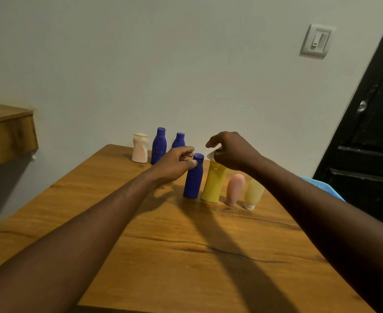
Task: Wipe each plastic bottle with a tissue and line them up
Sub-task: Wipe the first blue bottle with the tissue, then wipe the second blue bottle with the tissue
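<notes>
Four bottles stand in a row on a wooden table [140, 245] at centre frame: front blue bottle [193, 180], yellow bottle [213, 186], pink tube [235, 188], pale tube [253, 193]. The left hand [174, 163] curls its fingers [189, 152] round the front blue bottle's neck. The right hand [233, 152] pinches a white tissue [210, 154] over the yellow bottle's top. Behind, by the wall, stand a white bottle [140, 151], a tall blue bottle [159, 146] and a short blue bottle [178, 141]. No writing on any of them can be made out.

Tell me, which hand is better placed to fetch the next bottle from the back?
Probably the left hand: it sits nearest the back bottles, while the right hand holds the tissue over the yellow bottle. It first must release the front blue bottle.
</notes>
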Available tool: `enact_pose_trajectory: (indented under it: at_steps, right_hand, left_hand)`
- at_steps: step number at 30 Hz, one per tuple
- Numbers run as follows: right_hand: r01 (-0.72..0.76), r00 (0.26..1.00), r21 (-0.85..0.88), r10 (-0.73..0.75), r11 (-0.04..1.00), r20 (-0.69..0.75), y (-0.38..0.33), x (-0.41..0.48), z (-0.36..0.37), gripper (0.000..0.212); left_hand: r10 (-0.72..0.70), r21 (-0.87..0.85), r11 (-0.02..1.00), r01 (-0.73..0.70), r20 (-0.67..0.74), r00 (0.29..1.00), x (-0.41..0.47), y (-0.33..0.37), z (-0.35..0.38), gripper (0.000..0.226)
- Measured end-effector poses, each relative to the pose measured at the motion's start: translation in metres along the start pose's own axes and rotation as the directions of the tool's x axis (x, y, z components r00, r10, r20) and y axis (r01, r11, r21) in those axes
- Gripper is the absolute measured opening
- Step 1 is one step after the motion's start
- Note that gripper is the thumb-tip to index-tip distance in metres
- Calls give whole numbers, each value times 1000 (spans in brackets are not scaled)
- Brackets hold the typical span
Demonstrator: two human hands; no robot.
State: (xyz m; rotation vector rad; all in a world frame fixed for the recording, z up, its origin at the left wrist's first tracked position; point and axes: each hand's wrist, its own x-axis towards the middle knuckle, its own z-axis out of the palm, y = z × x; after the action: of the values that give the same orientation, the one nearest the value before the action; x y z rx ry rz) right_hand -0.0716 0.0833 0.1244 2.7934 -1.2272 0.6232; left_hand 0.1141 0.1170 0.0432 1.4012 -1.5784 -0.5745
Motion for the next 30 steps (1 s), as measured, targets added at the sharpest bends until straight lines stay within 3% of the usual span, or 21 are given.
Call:
enact_pose_trajectory:
  at_steps: [9,16,19,23,30]
  right_hand:
    - [26,996,27,-23,999,-92,-1,53,-19,33]
    - [14,997,62,-9,998,-74,-2,112,-17,36]
    - [-13,998,77,17,997,-54,4,135,-5,23]
    - [-58,998,72,59,996,-15,14,155,17,9]
    - [-82,997,65,81,995,11,31,168,45,7]
  left_hand:
    - [44,35,998,-42,-60,997,38,22,-34,52]
    - [112,300,952,-57,-168,979,100,6,-69,42]
    - [95,422,906,-39,-113,989,128,-4,-75,40]
    - [35,637,770,-27,1,999,156,-16,-73,45]
    - [-41,750,660,-34,81,996,182,-31,-66,47]
